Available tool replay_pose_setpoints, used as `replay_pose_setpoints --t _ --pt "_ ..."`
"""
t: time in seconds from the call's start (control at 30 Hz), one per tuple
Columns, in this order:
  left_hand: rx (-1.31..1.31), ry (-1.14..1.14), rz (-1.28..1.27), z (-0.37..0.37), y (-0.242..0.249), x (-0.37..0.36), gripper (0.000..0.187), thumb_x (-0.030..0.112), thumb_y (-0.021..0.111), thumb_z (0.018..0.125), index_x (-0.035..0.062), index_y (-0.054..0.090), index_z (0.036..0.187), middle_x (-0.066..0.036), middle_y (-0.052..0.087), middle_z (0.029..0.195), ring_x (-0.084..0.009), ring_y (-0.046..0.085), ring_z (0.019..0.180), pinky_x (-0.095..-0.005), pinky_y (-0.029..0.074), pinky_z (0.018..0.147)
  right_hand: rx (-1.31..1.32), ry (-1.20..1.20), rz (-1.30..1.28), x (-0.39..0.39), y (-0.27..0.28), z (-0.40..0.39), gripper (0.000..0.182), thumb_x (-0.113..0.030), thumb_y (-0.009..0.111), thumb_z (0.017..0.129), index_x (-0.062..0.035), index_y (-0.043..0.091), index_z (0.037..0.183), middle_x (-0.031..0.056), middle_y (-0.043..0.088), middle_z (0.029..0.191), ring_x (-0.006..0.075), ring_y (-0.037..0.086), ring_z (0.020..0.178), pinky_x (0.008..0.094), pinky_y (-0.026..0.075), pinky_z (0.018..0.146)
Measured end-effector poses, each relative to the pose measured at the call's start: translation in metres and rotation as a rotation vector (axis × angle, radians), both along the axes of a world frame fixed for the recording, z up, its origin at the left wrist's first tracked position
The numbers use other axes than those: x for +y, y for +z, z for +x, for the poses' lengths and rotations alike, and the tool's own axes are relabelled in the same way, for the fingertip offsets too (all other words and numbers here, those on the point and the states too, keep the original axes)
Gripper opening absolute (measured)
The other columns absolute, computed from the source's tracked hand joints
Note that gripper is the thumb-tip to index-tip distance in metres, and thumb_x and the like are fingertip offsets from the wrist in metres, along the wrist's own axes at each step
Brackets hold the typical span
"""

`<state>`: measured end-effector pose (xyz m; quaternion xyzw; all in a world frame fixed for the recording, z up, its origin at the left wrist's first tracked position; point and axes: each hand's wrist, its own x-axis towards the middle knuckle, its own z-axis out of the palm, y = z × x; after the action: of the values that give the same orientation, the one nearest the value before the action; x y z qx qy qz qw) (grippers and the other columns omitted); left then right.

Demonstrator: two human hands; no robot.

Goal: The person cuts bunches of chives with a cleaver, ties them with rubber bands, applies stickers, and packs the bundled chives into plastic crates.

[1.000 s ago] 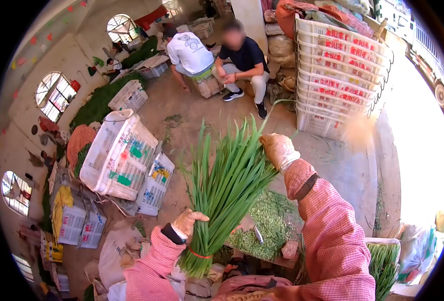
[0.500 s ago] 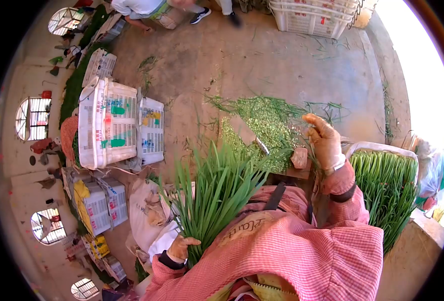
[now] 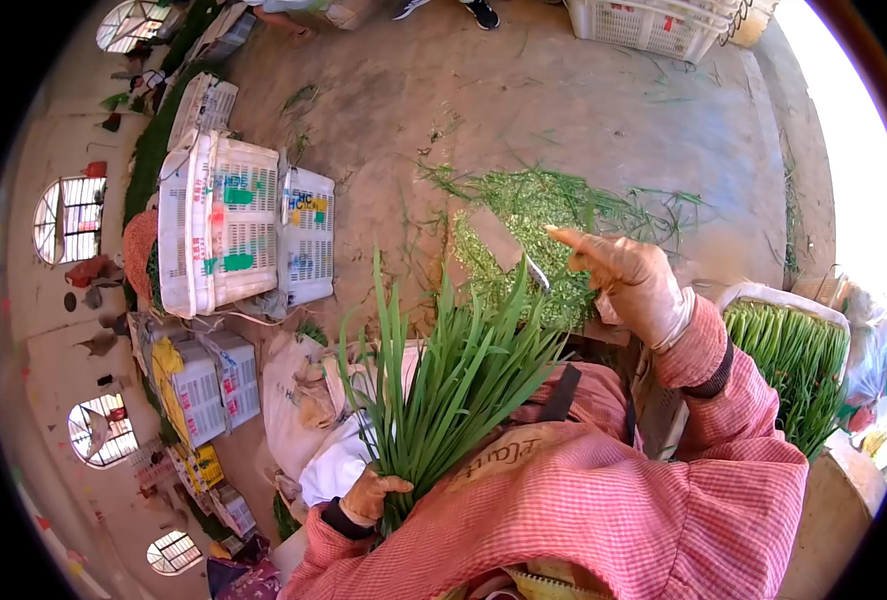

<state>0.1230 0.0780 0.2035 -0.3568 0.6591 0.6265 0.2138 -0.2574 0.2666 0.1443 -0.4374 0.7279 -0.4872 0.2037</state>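
Observation:
My left hand (image 3: 373, 495) is closed round the lower ends of a bunch of garlic chives (image 3: 453, 390), whose long green leaves fan out in front of my checked apron. My right hand (image 3: 635, 283), in a thin, stained glove, hangs in the air over the chopped green and pale trimmings (image 3: 533, 195). Its index finger points out to the left, and I see nothing in it. Below that hand, among the trimmings, lies a flat grey-brown piece (image 3: 496, 238) with a pale shiny strip at one end.
At my right stands a crate packed with upright chives (image 3: 783, 350). White plastic crates (image 3: 228, 220) stand on the left, with a white sack (image 3: 298, 400) nearer me. More crates (image 3: 653, 25) are stacked at the far right. Another person's shoe (image 3: 481, 14) shows at the top.
My right hand has moved left over the trimmings, its fingers less spread. My left hand still grips the chives, whose leaf tips have shifted upward. The view has tilted slightly down.

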Motion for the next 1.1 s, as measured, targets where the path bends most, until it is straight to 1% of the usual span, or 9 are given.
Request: replay_pose_setpoints --t 0.17,0.3,0.47,0.53,0.6,0.63,0.7,0.77,1.1 --pt "0.110 -0.115 0.003 0.009 -0.015 -0.002 0.044 -0.007 0.041 0.063 0.0096 0.062 0.097 -0.017 0.055 0.114 -0.0332 0.052 0.106 -0.0345 0.038 0.093 0.318 0.512 0.435 -0.058 -0.021 0.037 0.061 0.002 0.051 0.073 -0.0207 0.041 0.129 0.0113 0.058 0.068 0.0253 0.060 0.068 0.0321 0.050 0.063" --pt "0.390 -0.228 -0.145 0.005 -0.015 0.007 0.042 -0.006 0.044 0.064 0.0092 0.061 0.099 -0.016 0.056 0.112 -0.0313 0.054 0.104 -0.0334 0.039 0.092 -0.046 0.040 0.356 -0.071 -0.041 0.002 0.031 -0.005 0.049 0.079 -0.0105 0.058 0.108 0.0122 0.061 0.075 0.0235 0.062 0.068 0.0319 0.052 0.061" --pt "-0.183 0.118 0.270 -0.018 0.004 0.008 0.051 -0.018 0.043 0.057 0.0136 0.065 0.090 -0.014 0.047 0.125 -0.0267 0.044 0.117 -0.0308 0.031 0.099 0.189 0.517 0.743 -0.113 0.010 0.021 0.031 -0.007 0.054 0.079 -0.0040 0.055 0.110 0.0100 0.064 0.085 0.0214 0.063 0.069 0.0276 0.054 0.062" --pt "0.135 -0.076 0.164 0.010 -0.022 0.004 0.052 -0.019 0.039 0.061 0.0157 0.066 0.090 -0.015 0.047 0.124 -0.0263 0.044 0.117 -0.0308 0.030 0.099 0.565 0.923 0.792 -0.135 -0.029 0.042 0.037 -0.007 0.056 0.078 -0.0068 0.053 0.115 0.0105 0.062 0.098 0.0216 0.063 0.075 0.0243 0.054 0.067" --pt "0.454 -0.300 -0.129 0.013 -0.027 0.001 0.039 -0.006 0.048 0.071 0.0000 0.056 0.108 -0.012 0.050 0.122 -0.0221 0.051 0.109 -0.0321 0.039 0.092 0.253 0.594 0.891 -0.150 -0.077 0.031 0.037 -0.011 0.055 0.080 -0.0079 0.051 0.117 0.0091 0.058 0.109 0.0214 0.062 0.087 0.0255 0.052 0.073" --pt "0.453 -0.287 -0.135 0.013 -0.025 0.001 0.039 -0.006 0.048 0.071 0.0000 0.056 0.108 -0.012 0.050 0.122 -0.0221 0.051 0.109 -0.0321 0.039 0.092 0.573 0.558 0.819 -0.160 -0.133 0.005 0.029 -0.010 0.046 0.083 -0.0123 0.057 0.110 0.0109 0.061 0.103 0.0257 0.060 0.092 0.0335 0.051 0.077" --pt "0.059 0.254 0.187 0.005 -0.021 -0.008 0.046 -0.008 0.044 0.071 0.0000 0.051 0.115 -0.013 0.051 0.122 -0.0241 0.049 0.112 -0.0322 0.039 0.094 -0.484 -0.183 0.452 -0.116 -0.119 -0.060 0.047 -0.020 0.058 0.080 -0.0157 0.043 0.124 0.0151 0.058 0.107 0.0242 0.059 0.092 0.0311 0.049 0.076" --pt "-0.143 0.843 0.697 -0.028 -0.018 -0.046 0.056 -0.009 0.040 0.068 -0.0009 0.044 0.123 -0.015 0.052 0.120 -0.0275 0.051 0.109 -0.0348 0.041 0.094 0.196 -0.268 0.798 -0.100 -0.062 -0.045 0.077 -0.019 0.072 0.067 -0.0140 0.030 0.132 0.0184 0.037 0.130 0.0282 0.043 0.113 0.0371 0.043 0.085" --pt "0.357 0.863 0.303 -0.207 0.051 -0.204 0.025 0.003 0.051 0.071 -0.0054 0.053 0.095 -0.018 0.062 0.085 -0.0321 0.062 0.074 -0.0454 0.051 0.072 0.696 0.021 -0.285 -0.133 -0.036 0.050 0.095 -0.029 0.081 0.043 -0.0060 0.037 0.123 0.0181 0.031 0.132 0.0376 0.025 0.125 0.0524 0.019 0.102"
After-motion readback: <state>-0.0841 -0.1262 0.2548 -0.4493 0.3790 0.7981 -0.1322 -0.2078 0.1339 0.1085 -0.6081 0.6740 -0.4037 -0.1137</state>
